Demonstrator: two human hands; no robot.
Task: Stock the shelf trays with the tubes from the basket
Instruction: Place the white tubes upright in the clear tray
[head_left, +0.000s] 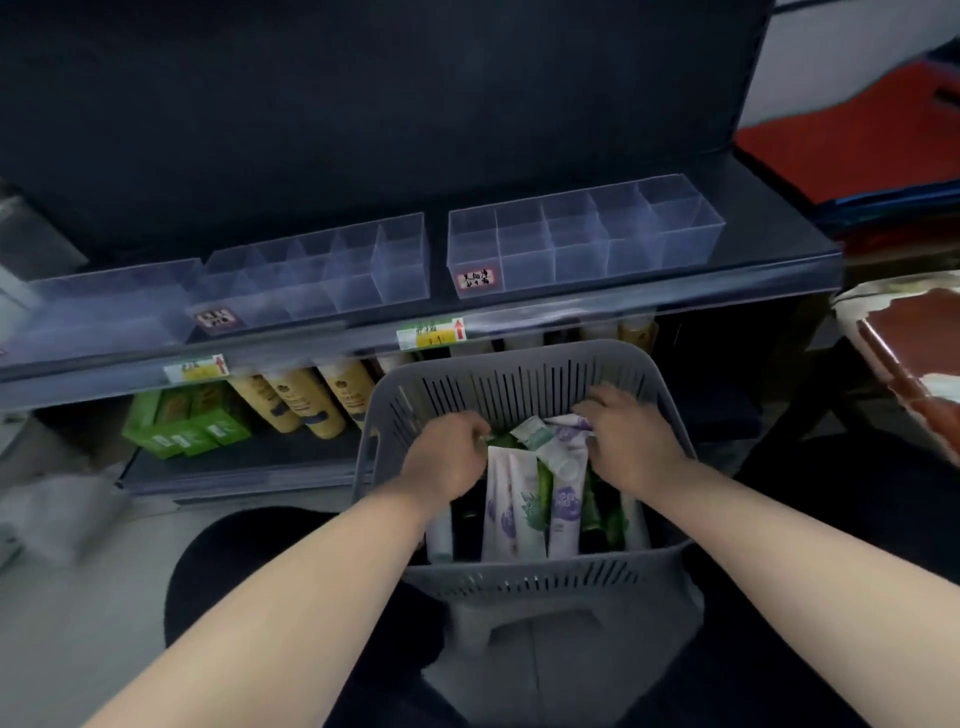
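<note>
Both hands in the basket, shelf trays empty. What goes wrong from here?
The tubes lie jumbled and overlapping in the basket; pulling one may drag neighbours out. Blur hides the grip of the left hand and right hand; a loose hold could drop a tube on the lift. The clear trays look light; a tube pushed in askew might shift one.

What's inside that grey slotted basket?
The grey basket holds tubes: white-and-purple tubes, a white-and-green tube, green tubes. The left hand and right hand reach in, covering some tube ends; the pile hides the basket's floor and whatever lies beneath.
</note>
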